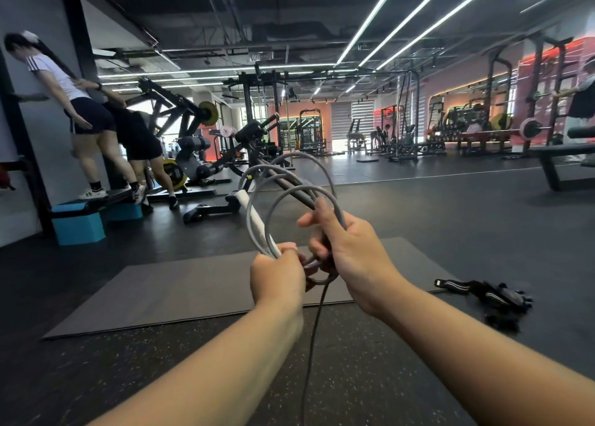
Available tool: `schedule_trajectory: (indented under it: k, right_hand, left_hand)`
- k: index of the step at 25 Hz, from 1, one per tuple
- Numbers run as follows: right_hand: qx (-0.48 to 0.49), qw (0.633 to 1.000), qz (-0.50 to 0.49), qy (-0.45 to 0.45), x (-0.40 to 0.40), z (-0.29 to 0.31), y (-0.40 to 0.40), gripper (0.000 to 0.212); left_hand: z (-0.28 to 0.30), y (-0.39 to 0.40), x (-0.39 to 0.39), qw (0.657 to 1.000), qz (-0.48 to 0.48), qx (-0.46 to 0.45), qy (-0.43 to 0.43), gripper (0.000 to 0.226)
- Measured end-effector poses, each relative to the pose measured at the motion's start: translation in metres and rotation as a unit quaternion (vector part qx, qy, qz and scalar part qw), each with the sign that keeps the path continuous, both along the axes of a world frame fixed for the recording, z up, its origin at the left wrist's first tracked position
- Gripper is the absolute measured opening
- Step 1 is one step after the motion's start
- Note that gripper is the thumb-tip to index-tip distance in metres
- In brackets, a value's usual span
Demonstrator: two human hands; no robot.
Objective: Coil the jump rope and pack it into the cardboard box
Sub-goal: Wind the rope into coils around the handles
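Presently, the left hand (277, 277) is closed in a fist around the lower end of a white handle (257, 224) and the gathered base of the jump rope (291, 181). The right hand (346, 251) is closed around the same bundle just beside it, with the thumb raised and the index finger extended leftward across the loops. Both hands are held in front of the body, nearly touching at the point where the strands cross.

Several grey loops rise from the two grips, standing upright and fanned apart. The white handle slants up and to the left out of the left fist. One dark free strand (314, 338) hangs from under the hands and runs down toward the bottom edge of the view; its end is out of frame.

Below and beyond the hands, a dark grey exercise mat (154, 293) lies flat on the speckled rubber floor (354, 377). To the right, just off the mat's edge, a pair of black gloves with striped wrist straps (483, 297) lies on the floor.

Further out stand weight machines, racks and a loaded barbell. At far left, two people stand on a step platform with blue blocks (80, 222) against the wall.
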State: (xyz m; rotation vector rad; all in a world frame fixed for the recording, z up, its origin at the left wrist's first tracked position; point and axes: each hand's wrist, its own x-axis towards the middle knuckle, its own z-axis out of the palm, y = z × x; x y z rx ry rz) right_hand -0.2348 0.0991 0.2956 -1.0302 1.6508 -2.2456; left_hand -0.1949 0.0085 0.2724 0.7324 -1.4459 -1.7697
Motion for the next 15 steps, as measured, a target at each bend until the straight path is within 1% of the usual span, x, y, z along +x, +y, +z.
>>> schedule_trajectory:
  k: [1,2,3,6,8,9,11,13,14,15]
  right_hand:
    - [0.022,1.0,-0.006,0.018,-0.001,0.004,0.002,0.038]
    - [0.041,0.999,-0.011,0.024,-0.004,0.008,0.003,0.04]
    - [0.055,0.998,-0.013,0.018,-0.008,0.012,0.005,0.04]
    - [0.087,0.996,-0.018,0.012,-0.018,0.023,0.012,0.043]
    - [0.114,0.993,-0.032,0.023,-0.022,0.027,0.016,0.045]
    - [0.127,0.991,-0.038,0.029,-0.023,0.028,0.016,0.046]
    - [0.142,0.988,-0.038,0.043,-0.027,0.027,0.016,0.046]
    - [0.148,0.987,-0.029,0.052,-0.03,0.028,0.017,0.044]
    - [0.145,0.988,-0.021,0.055,-0.031,0.028,0.017,0.041]
    - [0.141,0.988,-0.012,0.058,-0.031,0.028,0.018,0.038]
  left_hand:
    - [0.001,-0.002,0.003,0.998,-0.022,0.048,0.018,0.005]
    - [0.003,-0.005,0.006,0.996,-0.037,0.077,0.035,0.007]
    - [0.004,-0.008,0.007,0.993,-0.05,0.095,0.053,0.016]
    - [0.012,-0.01,0.012,0.987,-0.078,0.105,0.097,0.047]
    - [0.015,-0.009,0.015,0.988,-0.08,0.091,0.095,0.063]
    - [0.016,-0.011,0.015,0.992,-0.07,0.06,0.084,0.068]
    - [0.018,-0.019,0.016,0.997,-0.044,-0.052,0.035,0.074]
    - [0.025,-0.028,0.019,0.984,-0.052,-0.166,-0.028,0.076]
    - [0.028,-0.032,0.02,0.977,-0.072,-0.194,-0.042,0.071]
    - [0.03,-0.035,0.02,0.975,-0.091,-0.196,-0.042,0.059]
